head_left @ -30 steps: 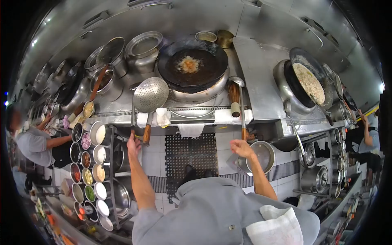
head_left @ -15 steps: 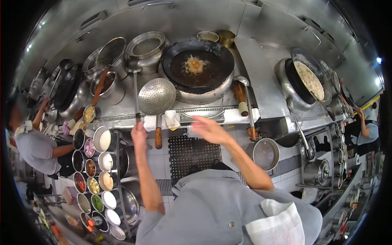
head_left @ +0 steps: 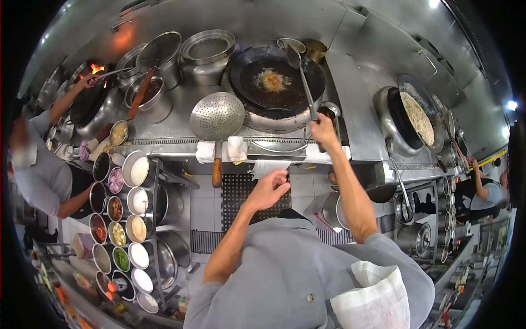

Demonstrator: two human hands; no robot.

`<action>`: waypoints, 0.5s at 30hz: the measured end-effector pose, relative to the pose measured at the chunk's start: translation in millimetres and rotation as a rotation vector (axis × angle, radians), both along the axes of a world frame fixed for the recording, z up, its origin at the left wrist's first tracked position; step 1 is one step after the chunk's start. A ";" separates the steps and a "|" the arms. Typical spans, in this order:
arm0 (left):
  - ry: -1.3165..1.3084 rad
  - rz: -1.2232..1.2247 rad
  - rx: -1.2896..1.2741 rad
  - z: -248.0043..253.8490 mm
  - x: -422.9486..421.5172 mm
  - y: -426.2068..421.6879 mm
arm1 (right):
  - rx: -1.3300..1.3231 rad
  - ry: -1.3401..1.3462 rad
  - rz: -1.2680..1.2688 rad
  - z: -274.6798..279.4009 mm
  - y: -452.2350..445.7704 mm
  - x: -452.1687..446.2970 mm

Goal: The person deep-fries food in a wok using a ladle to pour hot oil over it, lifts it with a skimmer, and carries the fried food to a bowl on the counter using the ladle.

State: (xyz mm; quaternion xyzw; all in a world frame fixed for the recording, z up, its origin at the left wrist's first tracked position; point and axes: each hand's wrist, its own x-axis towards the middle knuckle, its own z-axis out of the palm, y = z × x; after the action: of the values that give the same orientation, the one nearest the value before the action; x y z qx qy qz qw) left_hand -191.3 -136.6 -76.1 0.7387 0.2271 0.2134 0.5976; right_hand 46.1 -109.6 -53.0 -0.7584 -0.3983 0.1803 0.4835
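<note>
My right hand point(head_left: 325, 133) is closed around the handle of a long wok spatula point(head_left: 309, 90), whose blade hangs over the right rim of a large black wok point(head_left: 239, 94). In the wok's dark oil, a pale golden clump of food point(head_left: 272, 80) bubbles. My left hand point(head_left: 268, 190) is empty in front of my body, its fingers loosely bent and the thumb apart. A perforated skimmer point(head_left: 217, 117) with a wooden handle rests on the stove front, left of the wok. Beside the right forearm lies a ladle point(head_left: 329, 108), partly hidden.
Pots with strainers point(head_left: 208, 52) stand behind left. Ingredient tins point(head_left: 135, 168) fill a rack at lower left. Folded white cloths point(head_left: 237, 148) lie on the stove edge. A second wok point(head_left: 417, 118) holds pale food at right. Co-workers point(head_left: 41, 159) stand at both sides; flames point(head_left: 97, 68) rise far left.
The spatula has passed from my left hand to my right and moved from beside the skimmer to over the wok. My left hand has drawn back empty. Flames have appeared at the far left.
</note>
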 end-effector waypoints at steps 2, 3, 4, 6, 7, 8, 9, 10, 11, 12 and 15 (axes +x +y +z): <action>-0.025 0.074 -0.178 -9.9 -17.8 -1.6 | -0.201 0.195 0.052 7.3 1.1 20.0; -0.026 0.071 -0.182 -9.9 -27.7 -4.4 | -0.205 0.194 0.048 5.3 1.0 22.9; -0.010 0.134 -0.225 -20.6 -37.4 -5.2 | -0.252 0.217 0.060 4.5 3.1 25.0; 0.007 0.199 -0.273 -23.5 -55.1 -8.3 | -0.304 0.239 0.074 -1.2 8.4 29.7; 0.037 0.259 -0.313 -28.6 -64.5 -10.9 | -0.341 0.237 0.075 -2.8 11.4 27.9; 0.066 0.321 -0.352 -31.3 -72.9 -13.9 | -0.378 0.235 0.077 -3.5 13.9 25.6; 0.066 0.327 -0.356 -34.7 -79.9 -16.9 | -0.372 0.282 0.109 -5.6 17.2 24.1; 0.073 0.388 -0.378 -37.7 -85.9 -18.8 | -0.374 0.279 0.118 -7.6 20.5 22.5; 0.080 0.448 -0.399 -41.8 -91.6 -20.2 | -0.388 0.329 0.124 -7.3 23.1 18.9; 0.078 0.456 -0.401 -45.3 -96.9 -21.7 | -0.404 0.380 0.128 -7.4 24.5 15.6; 0.092 0.513 -0.402 -62.4 -109.7 -25.5 | -0.344 0.480 0.145 -10.3 27.0 8.6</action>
State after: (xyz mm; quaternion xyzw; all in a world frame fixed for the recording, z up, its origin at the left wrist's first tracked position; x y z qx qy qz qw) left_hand -301.0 -162.1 -138.5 0.5334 0.4700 0.2744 0.6475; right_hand 54.8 -82.6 -63.4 -0.7344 -0.2892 0.4535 0.4140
